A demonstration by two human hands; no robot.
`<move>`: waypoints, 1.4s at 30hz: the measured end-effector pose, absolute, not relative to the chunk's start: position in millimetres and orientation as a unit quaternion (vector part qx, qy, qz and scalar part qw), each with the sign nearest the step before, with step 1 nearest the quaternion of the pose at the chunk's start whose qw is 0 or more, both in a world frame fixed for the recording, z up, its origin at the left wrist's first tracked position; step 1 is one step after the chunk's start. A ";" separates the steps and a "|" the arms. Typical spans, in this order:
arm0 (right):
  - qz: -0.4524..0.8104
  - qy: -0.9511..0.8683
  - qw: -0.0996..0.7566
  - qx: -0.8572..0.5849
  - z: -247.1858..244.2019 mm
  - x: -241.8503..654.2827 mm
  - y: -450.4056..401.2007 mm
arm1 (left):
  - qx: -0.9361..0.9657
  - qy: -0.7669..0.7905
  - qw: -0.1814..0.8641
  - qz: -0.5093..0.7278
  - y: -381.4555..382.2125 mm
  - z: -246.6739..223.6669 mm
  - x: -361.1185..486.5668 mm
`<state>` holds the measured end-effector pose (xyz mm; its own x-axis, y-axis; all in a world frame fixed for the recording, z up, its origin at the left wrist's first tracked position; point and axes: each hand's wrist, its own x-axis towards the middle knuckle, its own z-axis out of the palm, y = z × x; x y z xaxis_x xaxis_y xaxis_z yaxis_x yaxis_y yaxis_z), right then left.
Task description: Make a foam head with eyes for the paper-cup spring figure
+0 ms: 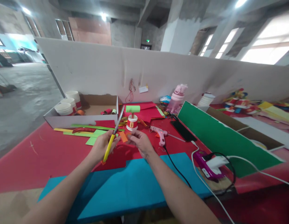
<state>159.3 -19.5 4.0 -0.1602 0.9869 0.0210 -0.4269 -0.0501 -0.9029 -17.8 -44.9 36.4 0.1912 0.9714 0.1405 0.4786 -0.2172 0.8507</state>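
Yellow-handled scissors [109, 147] rest in my left hand [101, 145], their blades pointing up and away. A small orange paper piece [123, 137] is pinched in the fingers of my right hand [141, 142]. The left fingertips come close to its other edge; whether they touch it I cannot tell. Just beyond the hands stands a white and red paper cup [131, 123], topped by a spring-like folded strip and a light green paper roll [132, 109]. Light green paper strips [95, 137] lie beside my left hand.
To the right lie a pink glue gun [161, 133], a black phone [183, 130] and a purple power strip [208, 169] with trailing cables. A box [81, 121] with paper cups stands at left, a green-sided box [219, 137] at right. Blue sheets [126, 186] cover the near edge.
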 end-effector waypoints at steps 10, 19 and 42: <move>0.643 -0.272 0.671 -0.251 11.2 168.3 -11.4 | 0.822 0.569 0.009 0.025 -50.5 37.5 -19.2; 0.623 -0.298 0.683 -0.237 13.2 168.3 -12.6 | 0.820 0.572 0.020 0.005 -51.5 38.4 -17.0; 0.657 -0.309 0.646 -0.236 5.8 163.8 -13.3 | 0.815 0.577 0.035 0.016 -52.3 38.1 -13.8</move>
<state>163.8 -13.3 5.8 -0.0539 0.9947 0.0880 -0.7029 0.0248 -0.7109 -13.8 -52.3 38.1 0.3325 0.9430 -0.0142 0.9407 -0.3305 0.0764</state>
